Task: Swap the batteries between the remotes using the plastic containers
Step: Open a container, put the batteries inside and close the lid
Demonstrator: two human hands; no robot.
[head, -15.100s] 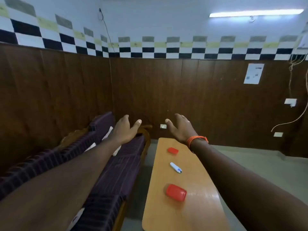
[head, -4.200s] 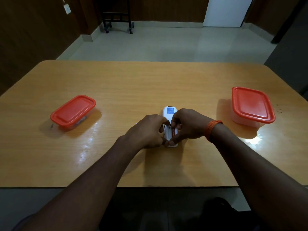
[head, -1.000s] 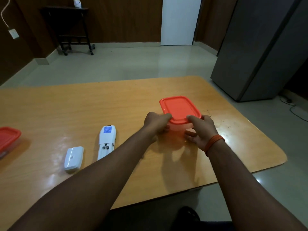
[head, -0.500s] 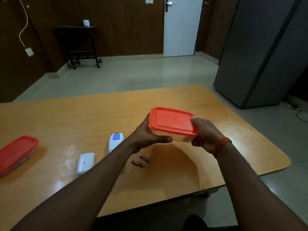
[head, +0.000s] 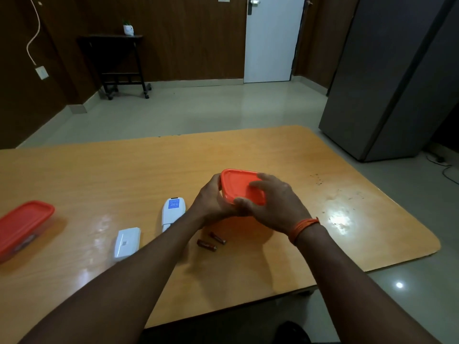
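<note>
I hold a red-lidded plastic container (head: 238, 186) just above the wooden table (head: 310, 219). My left hand (head: 211, 202) grips its left side, and my right hand (head: 275, 204) lies over the lid's right half with the thumb at the near edge. A white remote (head: 172, 211) lies face down left of my left wrist, its battery bay hidden by my arm. Its white battery cover (head: 128, 243) rests further left. Two brown batteries (head: 211, 242) lie on the table below my hands. A second red-lidded container (head: 22, 225) sits at the far left edge.
A tall grey cabinet (head: 397, 83) stands right of the table. A white door (head: 272, 38) and a dark side table on wheels (head: 121, 65) are at the far wall. The table's near edge runs close to my body.
My right hand has shifted from the container's side onto the top of its lid, and the container has tilted a little between my hands. The other things on the table have not moved.
</note>
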